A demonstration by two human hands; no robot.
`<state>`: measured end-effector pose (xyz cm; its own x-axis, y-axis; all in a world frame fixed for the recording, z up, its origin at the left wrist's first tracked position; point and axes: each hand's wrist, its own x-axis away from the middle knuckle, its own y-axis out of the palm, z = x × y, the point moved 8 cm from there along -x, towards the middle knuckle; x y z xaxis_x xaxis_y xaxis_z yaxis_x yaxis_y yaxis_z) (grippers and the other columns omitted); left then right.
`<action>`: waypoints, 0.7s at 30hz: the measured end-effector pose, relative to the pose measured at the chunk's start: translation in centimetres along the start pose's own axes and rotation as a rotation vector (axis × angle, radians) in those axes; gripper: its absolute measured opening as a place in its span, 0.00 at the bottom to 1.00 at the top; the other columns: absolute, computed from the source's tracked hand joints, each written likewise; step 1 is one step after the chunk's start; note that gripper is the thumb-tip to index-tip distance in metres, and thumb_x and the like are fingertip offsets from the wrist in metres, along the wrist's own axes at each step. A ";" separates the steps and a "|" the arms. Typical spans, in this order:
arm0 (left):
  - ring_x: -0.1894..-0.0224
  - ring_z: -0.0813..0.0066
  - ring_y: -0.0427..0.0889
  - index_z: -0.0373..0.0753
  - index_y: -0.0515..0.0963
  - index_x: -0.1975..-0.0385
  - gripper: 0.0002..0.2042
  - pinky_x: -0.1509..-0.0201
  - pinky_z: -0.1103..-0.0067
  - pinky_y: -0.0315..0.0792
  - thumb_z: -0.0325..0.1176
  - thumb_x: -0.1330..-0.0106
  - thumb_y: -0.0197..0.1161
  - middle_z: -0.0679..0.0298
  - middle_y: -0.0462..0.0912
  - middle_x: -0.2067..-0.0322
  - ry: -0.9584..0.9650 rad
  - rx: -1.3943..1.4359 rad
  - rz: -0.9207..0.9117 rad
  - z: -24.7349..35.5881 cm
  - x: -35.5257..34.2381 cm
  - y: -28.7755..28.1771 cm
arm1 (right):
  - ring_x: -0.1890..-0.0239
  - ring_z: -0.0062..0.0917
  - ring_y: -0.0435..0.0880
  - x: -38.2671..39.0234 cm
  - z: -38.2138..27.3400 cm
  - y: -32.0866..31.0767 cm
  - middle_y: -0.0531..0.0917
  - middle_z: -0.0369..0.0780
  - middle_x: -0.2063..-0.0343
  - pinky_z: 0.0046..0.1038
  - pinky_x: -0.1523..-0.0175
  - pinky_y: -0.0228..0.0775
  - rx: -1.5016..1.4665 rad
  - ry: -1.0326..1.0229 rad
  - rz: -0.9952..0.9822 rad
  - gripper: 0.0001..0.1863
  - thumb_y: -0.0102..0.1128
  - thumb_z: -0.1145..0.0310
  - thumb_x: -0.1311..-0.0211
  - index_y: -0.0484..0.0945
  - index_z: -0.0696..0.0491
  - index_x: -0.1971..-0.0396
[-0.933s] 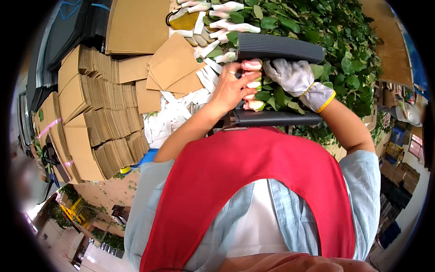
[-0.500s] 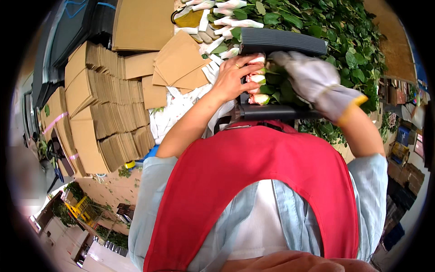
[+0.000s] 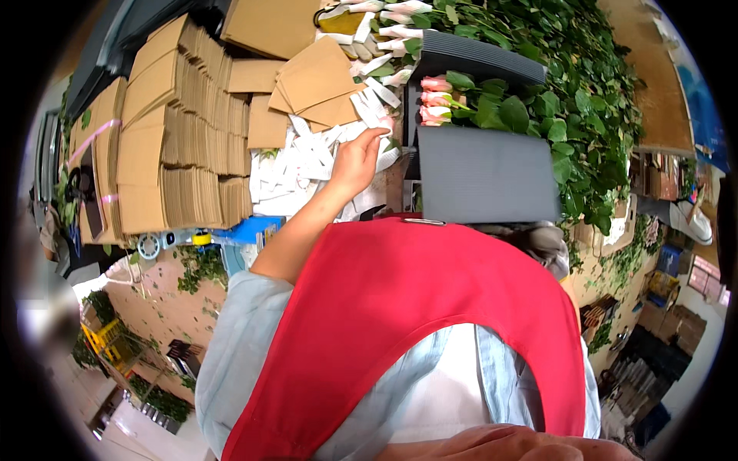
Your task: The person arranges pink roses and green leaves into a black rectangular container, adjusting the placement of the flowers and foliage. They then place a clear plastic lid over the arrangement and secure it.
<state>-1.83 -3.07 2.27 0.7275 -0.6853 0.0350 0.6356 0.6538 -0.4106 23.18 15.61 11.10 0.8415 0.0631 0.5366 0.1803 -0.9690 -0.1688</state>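
Note:
Over a heap of white sleeves (image 3: 307,165) my left hand (image 3: 357,163) reaches forward with its fingers partly stretched out. Its fingertips are beside a small pink bloom or sleeve tip (image 3: 387,123); I see nothing held. Several pink roses (image 3: 435,100) lie in a row with their leafy stems to the right, between two dark ribbed flaps. The far flap (image 3: 480,55) stands tilted, and the near flap (image 3: 488,173) leans toward me. My right hand, in a grey-looking glove (image 3: 542,240), is low beside the red apron, its fingers mostly hidden.
Stacks of brown cardboard pieces (image 3: 142,169) stand at the left, with loose cardboard sheets (image 3: 319,81) beside the sleeves. A mass of green leafy stems (image 3: 584,115) covers the right side. Sleeved roses (image 3: 400,31) lie at the far edge. A blue box (image 3: 250,230) is near my left forearm.
My left hand has left the roses and moved left to the white sleeves. My gloved right hand has pulled back from the stems toward the apron. The near flap now shows its broad face.

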 end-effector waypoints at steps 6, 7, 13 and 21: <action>0.47 0.67 0.77 0.35 0.73 0.44 0.18 0.44 0.75 0.70 0.38 0.27 0.52 0.55 0.78 0.49 0.114 0.303 -0.027 -0.8 -3.9 0.3 | 0.60 0.36 0.85 -3.0 -18.2 -0.3 0.83 0.44 0.58 0.34 0.54 0.77 0.563 -0.603 0.287 0.14 0.57 0.79 0.47 0.80 0.56 0.59; 0.45 0.66 0.76 0.34 0.72 0.43 0.20 0.42 0.74 0.69 0.40 0.27 0.52 0.55 0.77 0.47 0.168 0.356 0.001 -0.8 -5.3 -0.2 | 0.60 0.41 0.83 -4.5 -20.4 0.3 0.82 0.44 0.59 0.36 0.53 0.77 0.939 -0.580 0.304 0.17 0.59 0.78 0.49 0.77 0.55 0.57; 0.49 0.55 0.80 0.32 0.73 0.45 0.24 0.46 0.71 0.72 0.45 0.34 0.61 0.46 0.80 0.53 0.101 0.120 -0.126 2.8 -13.4 4.0 | 0.43 0.47 0.73 -15.2 -11.3 -3.4 0.72 0.50 0.41 0.41 0.41 0.69 1.097 -0.352 0.153 0.28 0.61 0.59 0.44 0.70 0.54 0.43; 0.47 0.59 0.74 0.42 0.71 0.45 0.20 0.43 0.68 0.69 0.43 0.33 0.57 0.55 0.76 0.51 0.159 0.179 -0.087 -3.6 -12.4 7.2 | 0.73 0.35 0.85 -25.5 -22.8 5.4 0.82 0.43 0.77 0.32 0.72 0.75 1.311 -0.739 0.181 0.07 0.59 0.68 0.51 0.81 0.49 0.70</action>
<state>-7.26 8.95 -4.41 0.6270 -0.7742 -0.0865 0.7401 0.6267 -0.2440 -8.87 3.32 15.35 0.8885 0.4581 -0.0270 0.0270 -0.1109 -0.9935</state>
